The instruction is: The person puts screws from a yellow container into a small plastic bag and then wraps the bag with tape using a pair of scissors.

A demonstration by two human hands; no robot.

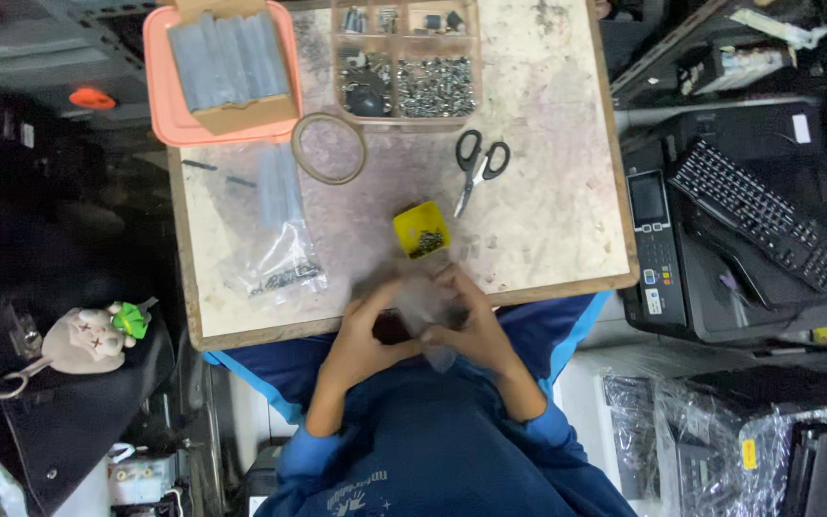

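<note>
Both hands meet at the near edge of the worn table (pixel 547 163), over the person's lap. The left hand (pixel 368 337) and the right hand (pixel 476 325) pinch a small clear plastic bag (pixel 423 304) between them, fingers curled narrow around its edges. The bag is thin and blurred, so its outline fades into the tabletop and what is inside cannot be made out. A dark patch shows under the left fingers, but what it is cannot be told.

Just beyond the fingertips stands a small yellow tray (pixel 420 228) with a few screws in one corner. Farther past it lie scissors (pixel 479 165) with black handles and a loose rubber ring (pixel 328 147). Beyond the left fingers, off to that side, a clear bag of screws (pixel 279 258) lies flat; its upper part is nearly invisible against the table. At the far edge a divided box of screws (pixel 404 62) is cut off by the frame, as is a pink tray (pixel 163 67) holding a cardboard box (pixel 232 67) of grey sleeves. Beyond the table on the right-hand side, a keyboard (pixel 758 215) lies on a printer (pixel 691 249).
</note>
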